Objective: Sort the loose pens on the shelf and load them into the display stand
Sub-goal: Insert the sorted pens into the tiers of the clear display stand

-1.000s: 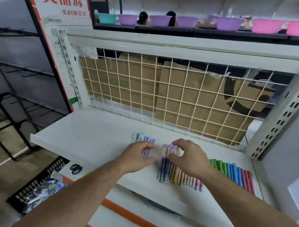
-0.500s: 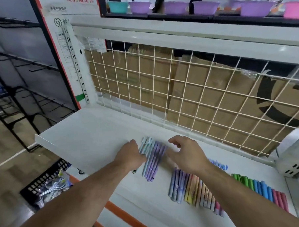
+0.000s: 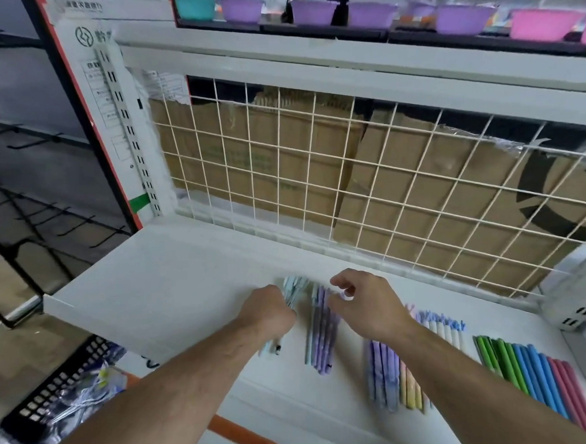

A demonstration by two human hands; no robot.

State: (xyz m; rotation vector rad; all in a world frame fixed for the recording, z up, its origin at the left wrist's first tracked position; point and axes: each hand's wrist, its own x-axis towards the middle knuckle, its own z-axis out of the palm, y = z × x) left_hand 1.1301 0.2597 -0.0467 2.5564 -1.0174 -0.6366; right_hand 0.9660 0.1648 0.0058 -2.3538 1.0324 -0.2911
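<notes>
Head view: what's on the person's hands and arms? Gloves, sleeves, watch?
Nothing worn that shows. Left hand and right hand: no gloves, rings or watch. Left forearm and right forearm bare to the frame edge, no sleeve in view. Fine detail is blurred.

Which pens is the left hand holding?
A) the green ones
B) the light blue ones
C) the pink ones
B: the left hand is curled round the light blue pens, while the green pens and pink pens lie untouched far to the right.
</notes>
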